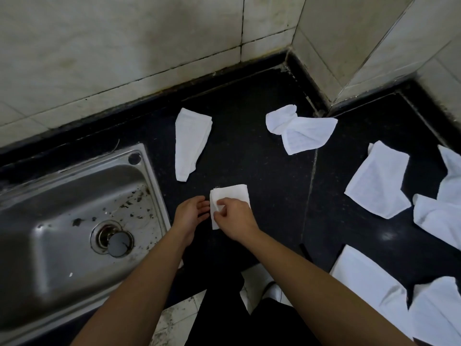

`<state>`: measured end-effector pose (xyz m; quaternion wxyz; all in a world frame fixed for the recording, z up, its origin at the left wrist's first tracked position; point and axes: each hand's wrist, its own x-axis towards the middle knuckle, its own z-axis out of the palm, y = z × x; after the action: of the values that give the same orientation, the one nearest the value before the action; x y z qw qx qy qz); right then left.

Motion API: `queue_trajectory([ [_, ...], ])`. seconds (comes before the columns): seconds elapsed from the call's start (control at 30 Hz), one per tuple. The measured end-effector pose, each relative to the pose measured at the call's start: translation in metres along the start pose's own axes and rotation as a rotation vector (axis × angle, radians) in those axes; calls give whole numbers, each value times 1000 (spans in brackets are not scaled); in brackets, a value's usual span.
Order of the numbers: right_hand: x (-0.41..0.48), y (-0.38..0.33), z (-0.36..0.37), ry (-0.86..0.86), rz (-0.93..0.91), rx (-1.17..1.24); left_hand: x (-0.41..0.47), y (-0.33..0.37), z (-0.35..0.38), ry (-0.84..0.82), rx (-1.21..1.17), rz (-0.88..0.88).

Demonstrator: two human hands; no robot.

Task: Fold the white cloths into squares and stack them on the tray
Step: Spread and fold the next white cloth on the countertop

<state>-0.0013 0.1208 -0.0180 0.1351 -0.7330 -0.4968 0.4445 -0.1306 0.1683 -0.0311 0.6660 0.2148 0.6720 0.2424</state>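
While the right hand [234, 218] pinches the near left corner of a small folded cloth [233, 194] between thumb and curled fingers, the left hand [190, 212] lies open just beside it, fingers relaxed and pointing at the cloth's left edge; whether they touch it I cannot tell. The folded cloth lies flat on the black worktop [262, 161], close to the front edge and just to the right of a steel sink [62, 258]. Behind it lies a long, narrow folded cloth [190, 143], and further right, near the tiled corner, a crumpled cloth [299, 128]. Well apart on the right lie a flat cloth [379, 181], a rumpled pair [441, 216] at the frame's edge, and two more cloths [369, 280] near the right forearm.
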Motion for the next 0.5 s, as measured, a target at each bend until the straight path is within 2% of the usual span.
queue_trajectory([
  [0.17, -2, 6, 0, -95, -5, 79, -1, 3, 0, -17, 7, -7],
  [0.2, -4, 11, -5, -72, -16, 107, -2, 3, 0, -25, 22, -3],
  [0.27, -9, 28, -18, 98, -96, 75, -2, 1, 1, -27, 150, 68],
  [0.3, -10, 39, -23, 219, -171, 0, -2, -3, 0, -14, 327, 176],
  [0.37, -11, 62, -31, 366, -315, -233, -2, -14, -4, 28, 835, 547],
  [0.43, -9, 77, -34, 289, -329, -464, -2, -23, -4, 44, 1256, 871],
  [0.5, -4, 83, -33, 156, -326, -624, -1, -26, -2, -40, 1567, 928],
])
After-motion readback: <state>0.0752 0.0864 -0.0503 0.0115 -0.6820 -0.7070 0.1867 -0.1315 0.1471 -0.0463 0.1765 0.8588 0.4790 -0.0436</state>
